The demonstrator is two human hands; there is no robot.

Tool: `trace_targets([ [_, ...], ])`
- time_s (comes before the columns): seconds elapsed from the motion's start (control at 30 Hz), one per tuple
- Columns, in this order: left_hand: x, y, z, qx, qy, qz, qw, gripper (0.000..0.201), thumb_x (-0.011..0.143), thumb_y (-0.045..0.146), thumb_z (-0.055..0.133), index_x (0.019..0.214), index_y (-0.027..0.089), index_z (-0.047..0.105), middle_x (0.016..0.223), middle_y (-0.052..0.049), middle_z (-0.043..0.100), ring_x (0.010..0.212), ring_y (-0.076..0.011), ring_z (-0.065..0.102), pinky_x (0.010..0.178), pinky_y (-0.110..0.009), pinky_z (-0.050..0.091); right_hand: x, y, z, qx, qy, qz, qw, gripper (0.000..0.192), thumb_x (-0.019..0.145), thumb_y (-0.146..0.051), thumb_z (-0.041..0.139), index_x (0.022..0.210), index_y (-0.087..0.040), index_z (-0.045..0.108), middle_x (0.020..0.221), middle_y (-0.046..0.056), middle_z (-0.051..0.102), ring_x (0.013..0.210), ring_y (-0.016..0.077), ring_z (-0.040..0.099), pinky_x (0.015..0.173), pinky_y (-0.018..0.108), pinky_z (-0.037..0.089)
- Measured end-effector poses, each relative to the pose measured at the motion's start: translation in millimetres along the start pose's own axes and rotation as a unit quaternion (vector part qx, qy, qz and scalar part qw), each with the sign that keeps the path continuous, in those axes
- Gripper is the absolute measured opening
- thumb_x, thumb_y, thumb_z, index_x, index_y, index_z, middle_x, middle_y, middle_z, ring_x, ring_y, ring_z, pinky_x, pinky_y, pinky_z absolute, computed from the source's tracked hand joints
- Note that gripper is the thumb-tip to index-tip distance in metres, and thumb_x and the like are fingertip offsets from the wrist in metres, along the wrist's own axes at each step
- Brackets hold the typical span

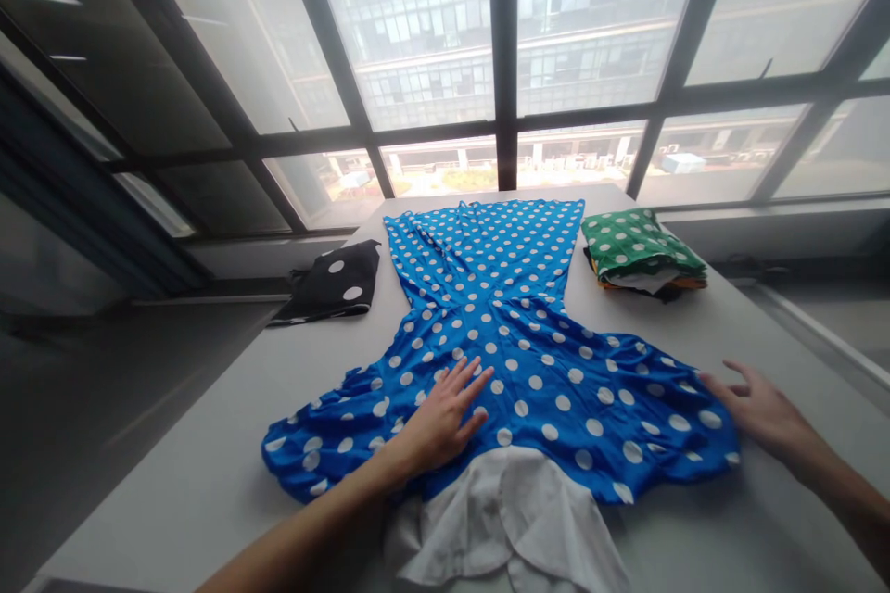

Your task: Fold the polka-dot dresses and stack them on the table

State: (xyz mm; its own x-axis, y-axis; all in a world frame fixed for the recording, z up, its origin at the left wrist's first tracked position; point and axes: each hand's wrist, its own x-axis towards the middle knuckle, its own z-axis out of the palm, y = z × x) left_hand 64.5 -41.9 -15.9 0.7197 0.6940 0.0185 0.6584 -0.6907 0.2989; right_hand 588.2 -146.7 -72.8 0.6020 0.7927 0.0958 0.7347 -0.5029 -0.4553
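A blue dress with white polka dots point(514, 343) lies spread out on the white table, its skirt toward the window and both sleeves out to the sides. Its white collar point(487, 510) is nearest me. My left hand point(445, 417) rests on the upper front of the dress, fingers spread and nothing held. At the end of the right sleeve is my right hand point(757, 403), its thumb apart from the fingers. Those fingertips touch the sleeve's edge or sit just at it. Small creases run across the waist and the right sleeve.
On the table's left edge lies a folded black cloth with white dots point(334, 283). A stack of folded clothes point(643, 250), green with white dots on top, stands at the right. Behind the white table point(201, 445) is a large window with dark frames point(506, 65).
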Motion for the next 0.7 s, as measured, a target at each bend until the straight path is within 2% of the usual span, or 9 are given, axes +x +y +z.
trace_targets([
  [0.1, 3.3, 4.6, 12.6, 0.010, -0.028, 0.045, 0.999, 0.064, 0.106, 0.055, 0.048, 0.165, 0.041, 0.029, 0.174, -0.006, 0.021, 0.160, -0.0383, 0.019, 0.125, -0.069, 0.022, -14.5, -17.3, -4.8, 0.146, -0.061, 0.085, 0.984, 0.105, 0.080, -0.074, 0.057, 0.158, -0.006, 0.042, 0.119, 0.033, 0.072, 0.096, 0.0425, 0.075, 0.082, 0.050, 0.055],
  [0.2, 0.4, 7.5, 16.0, 0.008, -0.026, 0.054, 0.998, 0.063, 0.106, 0.055, 0.048, 0.165, 0.041, 0.032, 0.175, -0.006, 0.019, 0.160, -0.0389, 0.018, 0.126, -0.069, 0.019, -26.2, -31.3, -14.7, 0.226, -0.114, 0.147, 0.956, 0.102, 0.074, -0.068, 0.069, 0.156, -0.010, 0.046, 0.120, 0.034, 0.071, 0.100, 0.0432, 0.075, 0.084, 0.050, 0.056],
  [0.27, -1.2, 8.5, 15.3, 0.002, -0.021, 0.057, 0.998, 0.062, 0.106, 0.053, 0.048, 0.165, 0.038, 0.033, 0.175, -0.006, 0.021, 0.160, -0.0375, 0.018, 0.127, -0.065, 0.018, -30.3, -39.4, -23.1, 0.280, -0.172, 0.194, 0.924, 0.099, 0.070, -0.061, 0.079, 0.153, -0.016, 0.049, 0.121, 0.031, 0.072, 0.101, 0.0437, 0.075, 0.081, 0.049, 0.059],
  [0.37, -1.7, 9.1, 16.2, 0.009, -0.026, 0.068, 0.997, 0.063, 0.106, 0.050, 0.052, 0.165, 0.039, 0.033, 0.175, -0.004, 0.021, 0.161, -0.0366, 0.015, 0.128, -0.064, 0.013, -33.4, -57.9, -38.6, 0.366, -0.257, 0.253, 0.858, 0.097, 0.066, -0.048, 0.088, 0.152, -0.025, 0.049, 0.125, 0.025, 0.072, 0.102, 0.0440, 0.075, 0.077, 0.049, 0.062],
  [0.43, -1.6, 9.2, 18.7, 0.018, -0.031, 0.073, 0.997, 0.064, 0.105, 0.051, 0.054, 0.165, 0.040, 0.032, 0.175, -0.003, 0.020, 0.161, -0.0369, 0.014, 0.128, -0.064, 0.009, -36.0, -77.5, -51.5, 0.411, -0.265, 0.273, 0.828, 0.092, 0.070, -0.042, 0.086, 0.153, -0.031, 0.048, 0.128, 0.022, 0.071, 0.099, 0.0431, 0.076, 0.074, 0.050, 0.063],
  [0.5, -1.3, 9.4, 21.2, 0.019, -0.034, 0.072, 0.997, 0.065, 0.105, 0.051, 0.054, 0.165, 0.040, 0.032, 0.175, -0.003, 0.019, 0.161, -0.0372, 0.013, 0.128, -0.064, 0.008, -40.1, -102.0, -65.8, 0.433, -0.231, 0.259, 0.832, 0.088, 0.074, -0.038, 0.083, 0.154, -0.035, 0.047, 0.132, 0.022, 0.069, 0.093, 0.0399, 0.077, 0.071, 0.049, 0.063],
  [0.6, -0.1, 9.9, 21.7, 0.006, -0.041, 0.068, 0.997, 0.065, 0.104, 0.048, 0.055, 0.165, 0.039, 0.032, 0.175, -0.005, 0.019, 0.161, -0.0385, 0.014, 0.127, -0.067, 0.009, -48.4, -143.7, -85.2, 0.461, -0.191, 0.184, 0.847, 0.086, 0.077, -0.037, 0.082, 0.155, -0.037, 0.045, 0.137, 0.020, 0.066, 0.087, 0.0335, 0.076, 0.066, 0.042, 0.062],
  [0.7, 2.5, 12.0, 15.8, -0.026, -0.030, 0.071, 0.997, 0.065, 0.105, 0.041, 0.056, 0.165, 0.035, 0.033, 0.174, -0.009, 0.023, 0.161, -0.0379, 0.016, 0.127, -0.067, 0.013, -56.9, -187.4, -95.0, 0.511, -0.200, 0.101, 0.830, 0.085, 0.076, -0.034, 0.083, 0.153, -0.037, 0.047, 0.138, 0.017, 0.066, 0.087, 0.0285, 0.076, 0.067, 0.037, 0.061],
])
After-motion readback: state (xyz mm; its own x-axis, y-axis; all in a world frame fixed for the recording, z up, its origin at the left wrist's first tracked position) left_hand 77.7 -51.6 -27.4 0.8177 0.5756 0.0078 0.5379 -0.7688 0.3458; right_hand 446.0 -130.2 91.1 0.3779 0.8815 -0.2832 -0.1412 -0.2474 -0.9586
